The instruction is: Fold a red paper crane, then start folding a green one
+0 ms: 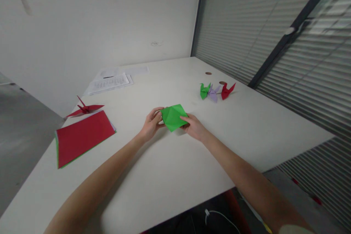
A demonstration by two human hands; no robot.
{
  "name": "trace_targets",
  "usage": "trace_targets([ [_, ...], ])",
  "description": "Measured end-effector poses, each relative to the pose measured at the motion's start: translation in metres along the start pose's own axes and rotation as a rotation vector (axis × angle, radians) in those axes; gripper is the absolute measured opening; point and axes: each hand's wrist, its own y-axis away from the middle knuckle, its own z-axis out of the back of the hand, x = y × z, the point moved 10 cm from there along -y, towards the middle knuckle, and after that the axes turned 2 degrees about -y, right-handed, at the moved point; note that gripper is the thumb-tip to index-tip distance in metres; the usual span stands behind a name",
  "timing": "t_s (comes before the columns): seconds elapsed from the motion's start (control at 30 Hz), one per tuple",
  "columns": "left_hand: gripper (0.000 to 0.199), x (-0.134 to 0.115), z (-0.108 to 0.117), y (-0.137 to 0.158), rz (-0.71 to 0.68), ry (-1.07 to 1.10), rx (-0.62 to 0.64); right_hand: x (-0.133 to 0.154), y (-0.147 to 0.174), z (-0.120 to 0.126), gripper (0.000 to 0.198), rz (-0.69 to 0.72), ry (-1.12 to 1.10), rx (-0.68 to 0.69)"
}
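Note:
A folded green origami paper [173, 117] is held between my two hands just above the white table [161, 175]. Creases cross its face, and one corner points down toward me. My left hand [152, 122] grips its left edge, with the thumb in front and fingers behind and below. On the right edge, my right hand [193, 126] pinches the paper, its thumb lying on the front face. The fingers behind the paper are partly hidden.
A stack of coloured paper [86, 139], red on top, lies at left beside a red paper crane [85, 109]. Printed sheets [109, 83] lie farther back. At right stand green [204, 90], lilac [213, 93] and red cranes [227, 90], near the blinds [263, 44].

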Motion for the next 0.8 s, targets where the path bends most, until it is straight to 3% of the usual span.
trace_targets([
  [0.17, 0.042, -0.004, 0.001, 0.000, -0.036, -0.036, -0.006, -0.001, 0.000, 0.002, 0.022, -0.011, -0.026, -0.013],
  [0.5, 0.049, -0.013, -0.023, 0.010, -0.110, -0.110, 0.146, -0.007, 0.004, -0.001, 0.020, -0.095, -0.039, 0.035],
  [0.67, 0.061, -0.015, -0.026, 0.014, -0.149, -0.167, 0.125, -0.009, 0.008, -0.009, 0.021, -0.120, -0.004, 0.109],
  [0.8, 0.056, -0.033, -0.026, 0.018, -0.309, -0.305, 0.067, -0.014, 0.015, -0.013, 0.023, -0.195, -0.047, 0.148],
])
